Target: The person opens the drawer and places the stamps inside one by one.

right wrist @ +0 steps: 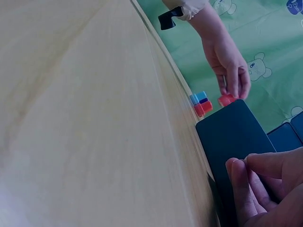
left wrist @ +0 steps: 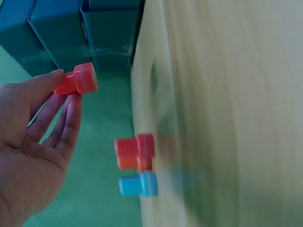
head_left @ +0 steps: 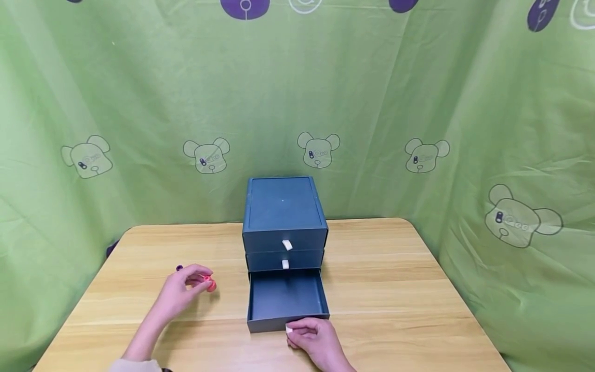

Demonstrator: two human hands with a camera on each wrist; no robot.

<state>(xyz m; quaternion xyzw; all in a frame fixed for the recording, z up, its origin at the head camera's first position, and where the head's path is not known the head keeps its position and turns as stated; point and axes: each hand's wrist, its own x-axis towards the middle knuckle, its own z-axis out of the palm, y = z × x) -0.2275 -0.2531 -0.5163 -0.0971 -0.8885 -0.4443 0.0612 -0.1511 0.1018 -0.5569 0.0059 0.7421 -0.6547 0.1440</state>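
Note:
In my left hand [head_left: 183,287], thumb and fingertips pinch a small red toy stamp [left wrist: 84,79] with a wide round end, held above the table. Close below it in the left wrist view, a red stamp [left wrist: 135,146], an orange stamp [left wrist: 128,163] and a blue stamp [left wrist: 138,184] stand on the tabletop. My right hand [head_left: 318,341] pinches the white pull tab [head_left: 289,328] of the bottom drawer [head_left: 266,325]. That drawer is pulled out, and nothing shows inside it. It belongs to a dark blue drawer unit [head_left: 284,204].
The unit's two upper drawers are closed, each with a white tab [head_left: 287,245]. A small purple item [head_left: 179,268] is partly hidden behind my left hand. Green printed cloth [head_left: 362,93] hangs around the wooden table [head_left: 390,310].

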